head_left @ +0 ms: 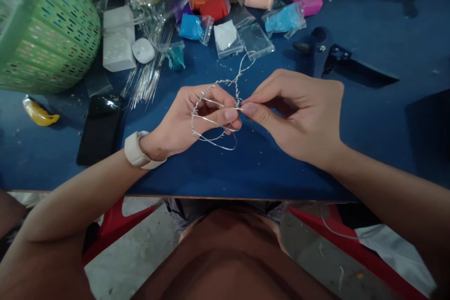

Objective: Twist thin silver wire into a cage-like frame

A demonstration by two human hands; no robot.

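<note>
A silvery twisted wire frame [193, 119], bent into a rough loop with a small open loop at its top, is held above the blue table. My left hand [197, 119] is closed on it, thumb and fingers pinching its right side, with the loop lying across the hand. My right hand [298, 112] pinches the wire at the same spot, thumb against forefinger, the fingertips of both hands nearly touching. Thin loose strands of wire curve below the left thumb.
A green basket [66, 33] stands at the left, near a black phone [100, 129] and a yellow packet [40, 112]. Straight wires [149, 82] lie behind my left hand. Colored clay packs [214, 7] line the back. Dark-handled pliers or cutters [319, 54] lie at the right. The table's edge [225, 197] is in front.
</note>
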